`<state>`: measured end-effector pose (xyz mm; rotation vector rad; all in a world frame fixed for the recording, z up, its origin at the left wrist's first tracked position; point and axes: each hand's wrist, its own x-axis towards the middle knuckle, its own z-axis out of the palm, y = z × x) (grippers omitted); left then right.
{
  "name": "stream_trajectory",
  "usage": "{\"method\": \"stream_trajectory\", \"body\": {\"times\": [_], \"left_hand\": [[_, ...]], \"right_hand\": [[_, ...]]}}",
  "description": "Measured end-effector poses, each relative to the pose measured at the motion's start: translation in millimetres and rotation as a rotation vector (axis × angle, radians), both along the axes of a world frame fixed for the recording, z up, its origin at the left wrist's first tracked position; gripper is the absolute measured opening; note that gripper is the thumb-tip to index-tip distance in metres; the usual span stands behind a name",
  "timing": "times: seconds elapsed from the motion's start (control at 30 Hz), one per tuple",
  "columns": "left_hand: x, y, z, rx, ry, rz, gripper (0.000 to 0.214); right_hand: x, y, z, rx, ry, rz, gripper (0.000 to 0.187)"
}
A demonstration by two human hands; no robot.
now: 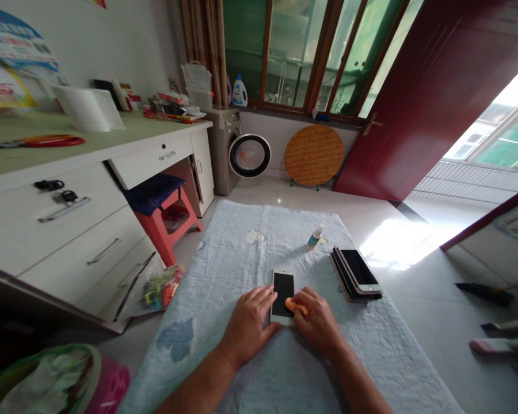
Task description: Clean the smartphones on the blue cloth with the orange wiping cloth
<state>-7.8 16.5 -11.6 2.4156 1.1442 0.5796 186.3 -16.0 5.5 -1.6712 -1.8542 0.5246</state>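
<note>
A white smartphone (282,319) with a dark screen lies face up on the cloth-covered table, its top end pointing away from me. My left hand (249,322) steadies it from the left, fingers along its edge and thumb at its lower corner. In my right hand (317,321) is a small orange cloth (296,306), bunched up and pressed against the right side of the screen. My right fingers are closed round it and partly hide it. Beyond the phone stands a small spray bottle (315,237) with a blue and white label.
A stack of phones (357,271) sits at the table's right edge. The pale blue quilted cover (233,253) drapes over the table. Left are a red stool (168,221), a desk (147,141) and a pink bin (112,382). A washing machine (222,149) has its door open.
</note>
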Motion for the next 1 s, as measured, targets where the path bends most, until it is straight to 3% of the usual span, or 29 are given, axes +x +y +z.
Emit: {"method": "stream_trajectory", "body": {"times": [1.0], "left_hand": [[-2, 2, -7.4, 0.014, 0.034, -0.001, 0.057]], "right_hand": [[-5, 16, -3.2, -0.016, 0.039, 0.007, 0.015]]}}
